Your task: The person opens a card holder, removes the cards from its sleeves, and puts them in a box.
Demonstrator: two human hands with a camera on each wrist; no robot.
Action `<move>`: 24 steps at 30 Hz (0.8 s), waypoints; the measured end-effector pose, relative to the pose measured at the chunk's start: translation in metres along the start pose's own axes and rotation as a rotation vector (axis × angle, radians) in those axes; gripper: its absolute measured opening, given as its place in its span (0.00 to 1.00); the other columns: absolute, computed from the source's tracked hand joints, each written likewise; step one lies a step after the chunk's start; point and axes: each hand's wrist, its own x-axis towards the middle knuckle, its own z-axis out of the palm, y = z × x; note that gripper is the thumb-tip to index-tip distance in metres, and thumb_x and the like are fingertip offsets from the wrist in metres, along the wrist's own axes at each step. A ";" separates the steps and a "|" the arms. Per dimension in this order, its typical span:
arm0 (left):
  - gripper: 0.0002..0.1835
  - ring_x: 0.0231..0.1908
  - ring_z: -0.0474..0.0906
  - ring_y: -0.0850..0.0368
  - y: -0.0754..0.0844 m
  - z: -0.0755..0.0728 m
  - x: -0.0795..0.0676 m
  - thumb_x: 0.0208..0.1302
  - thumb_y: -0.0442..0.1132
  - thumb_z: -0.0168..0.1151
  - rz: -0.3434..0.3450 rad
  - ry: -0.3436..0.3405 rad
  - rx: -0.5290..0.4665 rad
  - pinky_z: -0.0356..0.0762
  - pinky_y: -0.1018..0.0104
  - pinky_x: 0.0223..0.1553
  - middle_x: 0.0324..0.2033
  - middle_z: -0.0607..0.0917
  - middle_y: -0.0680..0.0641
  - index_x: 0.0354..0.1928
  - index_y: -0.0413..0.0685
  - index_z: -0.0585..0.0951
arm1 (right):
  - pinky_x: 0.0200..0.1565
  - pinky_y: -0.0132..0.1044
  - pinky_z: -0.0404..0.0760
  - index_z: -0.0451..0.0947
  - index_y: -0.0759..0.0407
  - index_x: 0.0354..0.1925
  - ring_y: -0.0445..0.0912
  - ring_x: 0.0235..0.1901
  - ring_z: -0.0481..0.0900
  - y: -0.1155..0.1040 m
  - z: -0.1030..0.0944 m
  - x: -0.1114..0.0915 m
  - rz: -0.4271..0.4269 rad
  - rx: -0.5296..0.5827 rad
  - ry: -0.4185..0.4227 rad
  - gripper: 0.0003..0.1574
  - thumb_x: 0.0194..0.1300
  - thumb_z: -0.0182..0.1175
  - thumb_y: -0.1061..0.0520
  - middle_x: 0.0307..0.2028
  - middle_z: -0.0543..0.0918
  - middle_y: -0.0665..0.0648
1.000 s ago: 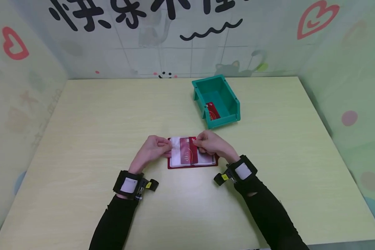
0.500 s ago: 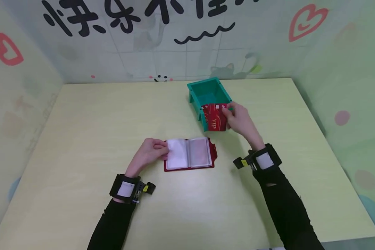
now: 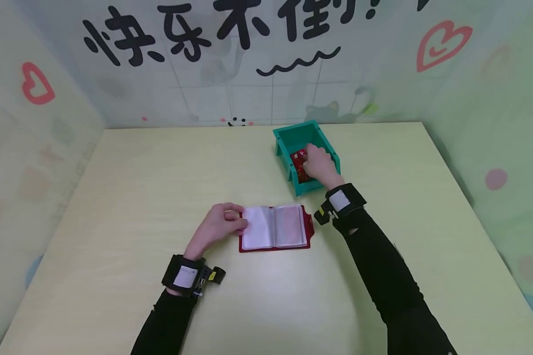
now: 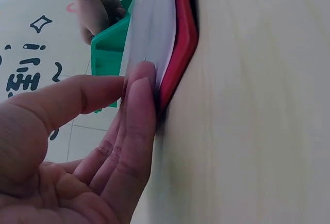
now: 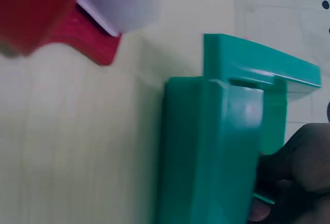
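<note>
A small card holder [image 3: 259,228] with clear sleeves and a red cover lies spread open on the table. My left hand [image 3: 219,224] is at its left edge; in the left wrist view the thumb and fingers pinch the sleeve edge [image 4: 149,33]. My right hand [image 3: 320,164] reaches into the teal bin [image 3: 295,132], its fingertips beside a red card [image 3: 299,165] inside. Whether those fingers still grip a card is hidden; the right wrist view shows that hand only darkly, behind the bin's wall [image 5: 227,146].
The pale wooden table [image 3: 160,187] runs up to a printed back wall [image 3: 248,101] with side panels. The bin stands behind and to the right of the card holder. Both wrists carry black camera straps.
My right hand lifted a red card out of the card holder, carried it to the bin and lowered into it. Both visible sleeves now look bare. My left hand stays at the holder's edge.
</note>
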 end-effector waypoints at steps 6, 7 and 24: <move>0.29 0.39 0.73 0.48 0.018 0.015 -0.010 0.52 0.28 0.67 0.232 0.174 0.427 0.76 0.57 0.40 0.39 0.77 0.40 0.57 0.32 0.71 | 0.39 0.50 0.76 0.71 0.71 0.44 0.58 0.39 0.72 0.004 0.010 -0.002 -0.005 -0.037 -0.029 0.10 0.67 0.54 0.64 0.39 0.75 0.67; 0.27 0.41 0.71 0.47 0.021 0.019 -0.012 0.50 0.26 0.67 0.290 0.184 0.504 0.76 0.56 0.42 0.40 0.76 0.40 0.56 0.32 0.73 | 0.39 0.49 0.77 0.71 0.71 0.43 0.58 0.38 0.72 0.004 0.010 -0.003 -0.017 -0.043 -0.016 0.09 0.66 0.55 0.65 0.38 0.75 0.67; 0.47 0.54 0.69 0.41 0.030 0.070 -0.011 0.44 0.52 0.73 0.502 -0.014 0.829 0.78 0.51 0.47 0.65 0.66 0.37 0.66 0.39 0.67 | 0.23 0.38 0.73 0.79 0.70 0.49 0.51 0.23 0.73 -0.003 0.011 -0.101 -0.357 0.401 0.262 0.15 0.65 0.58 0.64 0.36 0.83 0.64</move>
